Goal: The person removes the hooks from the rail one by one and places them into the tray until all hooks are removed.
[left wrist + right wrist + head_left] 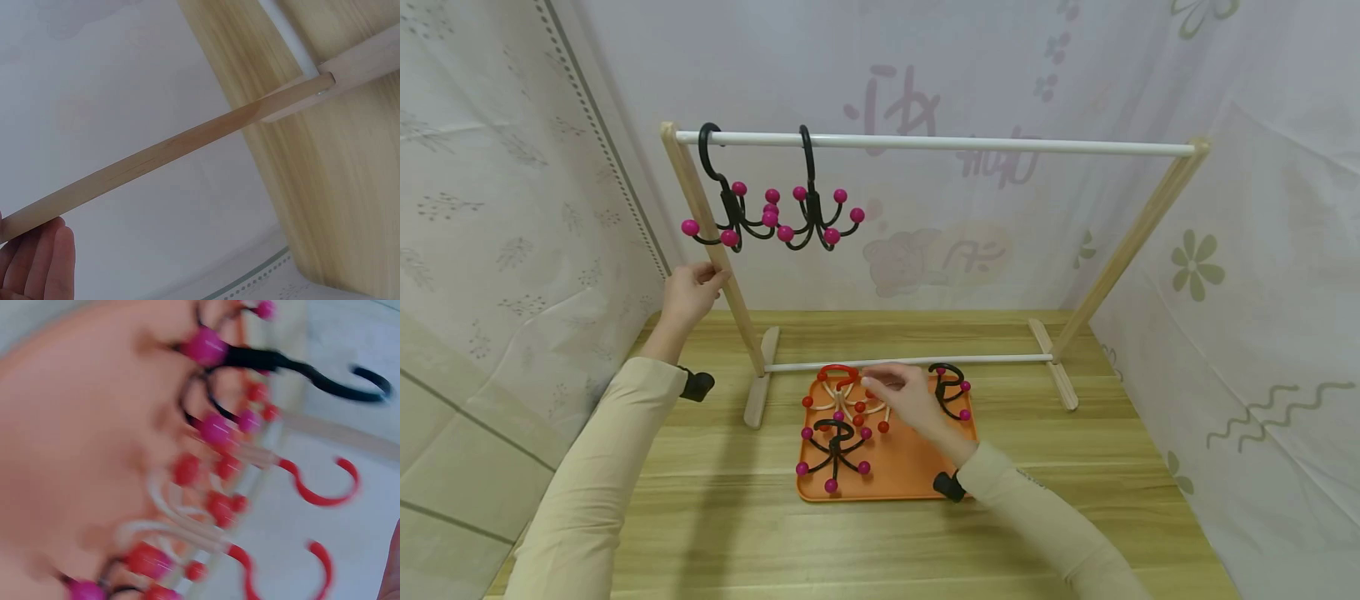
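Observation:
My left hand (691, 293) holds the left wooden post (741, 317) of a rack; in the left wrist view, fingers (59, 262) lie along the post's lower edge. Two black hooked hangers with pink balls hang from the white rod (940, 144), one (730, 208) near the post, another (812, 208) beside it. My right hand (910, 400) is over the orange tray (902, 467) with fingers loosely bent. Near its fingertips is a red-hooked hanger (838, 396). A second red-hooked hanger (200, 534) shows blurred in the right wrist view, its hook free.
Two more black hangers lie on the tray, one (835, 450) at the front left, one (951, 392) at the back right. The right post (1127, 250) and a lower white rod (910, 362) complete the rack. Patterned cloth surrounds the wooden table (760, 533).

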The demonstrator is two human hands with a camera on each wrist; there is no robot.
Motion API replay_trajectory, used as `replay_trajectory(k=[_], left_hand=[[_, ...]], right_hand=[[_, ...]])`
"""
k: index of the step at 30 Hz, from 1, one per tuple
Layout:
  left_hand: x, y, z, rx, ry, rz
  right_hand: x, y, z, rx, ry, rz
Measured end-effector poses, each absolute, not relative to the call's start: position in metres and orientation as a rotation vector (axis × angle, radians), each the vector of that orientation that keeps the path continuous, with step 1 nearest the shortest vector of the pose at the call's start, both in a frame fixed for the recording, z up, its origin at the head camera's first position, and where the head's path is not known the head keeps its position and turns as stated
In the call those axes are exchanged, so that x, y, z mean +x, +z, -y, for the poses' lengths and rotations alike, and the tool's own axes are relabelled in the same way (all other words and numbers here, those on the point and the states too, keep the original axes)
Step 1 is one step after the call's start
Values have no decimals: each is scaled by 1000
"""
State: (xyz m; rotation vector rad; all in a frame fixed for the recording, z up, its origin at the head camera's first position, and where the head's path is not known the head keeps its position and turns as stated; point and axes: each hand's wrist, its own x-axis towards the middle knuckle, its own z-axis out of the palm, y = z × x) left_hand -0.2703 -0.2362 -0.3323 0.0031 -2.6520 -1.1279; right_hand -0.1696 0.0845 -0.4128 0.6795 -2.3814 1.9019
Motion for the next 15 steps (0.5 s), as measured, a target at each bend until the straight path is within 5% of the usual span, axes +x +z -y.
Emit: replay_trajectory(k=[15], left_hand=[[-270, -332, 237, 0, -1137, 2658]], right_hand=[[-219, -348, -71, 635, 1777, 2154]])
